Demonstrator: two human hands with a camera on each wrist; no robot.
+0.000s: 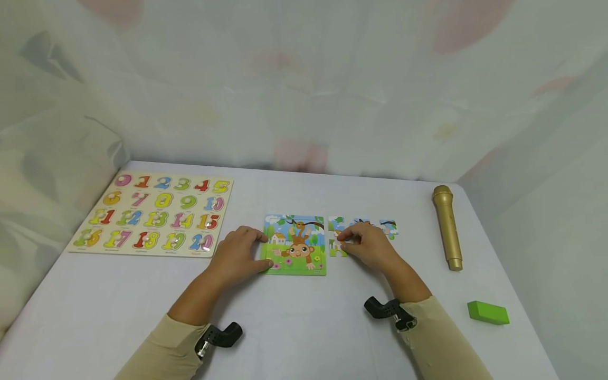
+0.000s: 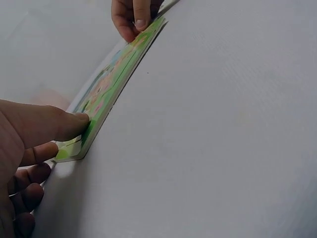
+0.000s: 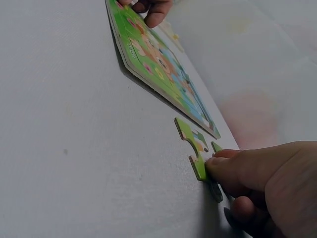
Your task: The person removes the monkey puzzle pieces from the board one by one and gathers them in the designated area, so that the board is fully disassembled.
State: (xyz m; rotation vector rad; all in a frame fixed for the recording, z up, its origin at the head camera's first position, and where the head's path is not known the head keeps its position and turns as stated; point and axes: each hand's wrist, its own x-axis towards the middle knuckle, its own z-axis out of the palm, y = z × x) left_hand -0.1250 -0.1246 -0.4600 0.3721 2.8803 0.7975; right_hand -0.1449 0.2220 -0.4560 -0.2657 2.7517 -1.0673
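Note:
A square jigsaw puzzle board (image 1: 299, 249) with a hanging monkey picture lies flat on the white table. At its left side, my left hand (image 1: 239, 255) holds the board, thumb on the top face near the lower corner and forefinger at the edge higher up. Just right of the board lie several loose jigsaw pieces (image 1: 388, 227), partly covered by my right hand (image 1: 370, 245). My right thumb and forefinger pinch a green-edged jigsaw piece (image 3: 198, 166) low over the table. Part of that piece is hidden behind the fingertips.
At the left back lies a wooden number board (image 1: 157, 217) with coloured pegged numerals. A gold microphone (image 1: 447, 228) lies on the right, with a green block (image 1: 487, 312) nearer the front. Patterned cloth (image 1: 304, 95) hangs behind the table.

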